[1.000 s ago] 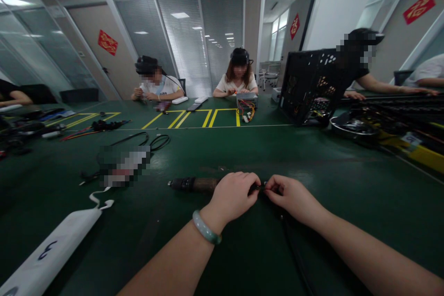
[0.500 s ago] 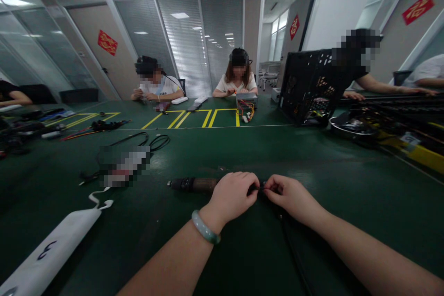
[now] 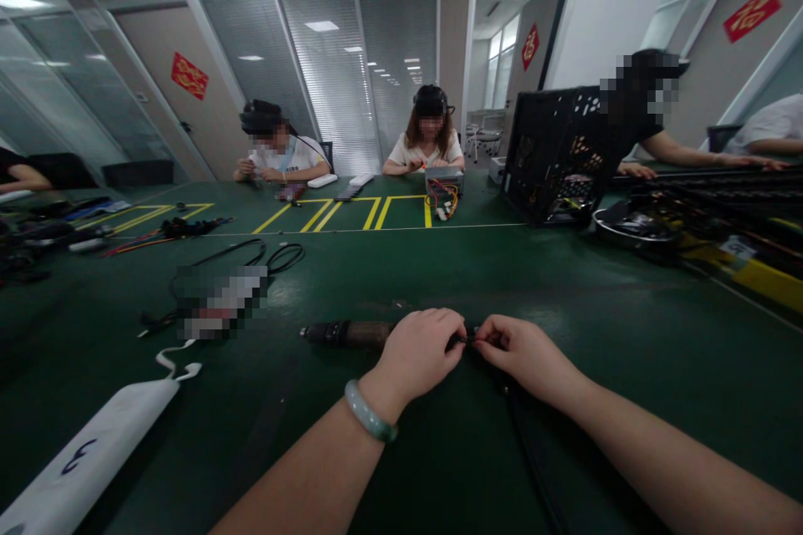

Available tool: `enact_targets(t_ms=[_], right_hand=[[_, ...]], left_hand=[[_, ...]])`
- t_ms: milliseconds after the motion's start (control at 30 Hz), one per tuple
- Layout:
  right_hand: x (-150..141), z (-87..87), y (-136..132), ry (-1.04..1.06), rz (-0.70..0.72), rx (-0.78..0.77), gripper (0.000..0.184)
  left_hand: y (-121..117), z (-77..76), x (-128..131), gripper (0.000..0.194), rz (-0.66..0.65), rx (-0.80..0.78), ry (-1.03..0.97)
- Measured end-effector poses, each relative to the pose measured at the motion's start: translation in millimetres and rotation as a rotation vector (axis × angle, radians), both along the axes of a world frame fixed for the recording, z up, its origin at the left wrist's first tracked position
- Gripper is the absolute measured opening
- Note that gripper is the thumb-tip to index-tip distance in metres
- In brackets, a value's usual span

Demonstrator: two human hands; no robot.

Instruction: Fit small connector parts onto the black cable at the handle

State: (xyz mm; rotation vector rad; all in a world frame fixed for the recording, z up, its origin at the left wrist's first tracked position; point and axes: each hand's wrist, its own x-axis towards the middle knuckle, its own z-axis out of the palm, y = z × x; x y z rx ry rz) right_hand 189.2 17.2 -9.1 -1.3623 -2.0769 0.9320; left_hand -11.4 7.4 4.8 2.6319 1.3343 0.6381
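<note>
Black-and-brown cylindrical sleeve (image 3: 351,334) in hand: your left hand (image 3: 417,355) and right hand (image 3: 524,355) pinch its thin dark tip (image 3: 470,337) between them, both closed narrow.

Shown: two hands (image 3: 417,354) (image 3: 524,358), one bangle (image 3: 370,411), one computer case (image 3: 555,155) and five people (image 3: 282,159) (image 3: 427,152) (image 3: 633,113) (image 3: 769,119) (image 3: 12,171) at the green workbench (image 3: 565,284), with three red signs (image 3: 189,75) (image 3: 530,47) (image 3: 751,13) beyond it.

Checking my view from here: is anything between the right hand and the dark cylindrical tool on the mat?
Only the left hand: it lies between the right hand and the dark cylindrical tool, over the tool's near end. A thin black cable pinched by both hands also spans that gap. No other object shows there.
</note>
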Motion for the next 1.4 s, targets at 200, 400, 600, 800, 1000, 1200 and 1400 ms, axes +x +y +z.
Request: enact_targets(t_ms=[200,400,600,800,1000,1200,1400], right_hand=[[0.6,3.0,-1.0,-0.006,0.01,0.015,0.009],[1.0,1.4,0.3,0.004,0.008,0.003,0.009],[0.7,-4.1,2.6,0.024,0.015,-0.001,0.008],[0.6,-2.6,0.5,0.005,0.011,-0.002,0.009],[0.8,0.6,-0.3,-0.009,0.005,0.01,0.009],[1.5,-1.7,1.6,-0.006,0.023,0.01,0.008],[1.3,-1.9,1.6,0.0,0.017,0.008,0.008]], left_hand=[[-1.1,1.2,0.2,0.013,-0.018,0.003,0.0],[-0.2,-0.8,0.1,0.014,0.042,0.0,0.007],[0.3,-0.3,-0.3,0.008,-0.003,0.011,-0.011],[0.0,-0.6,-0.1,0.014,0.0,0.02,-0.028],[0.0,-1.0,-0.5,0.01,0.026,0.005,-0.002],[-0.8,0.0,-1.5,0.013,-0.048,0.023,-0.031],[0.5,-3.0,-0.7,0.016,0.003,0.015,-0.009]])
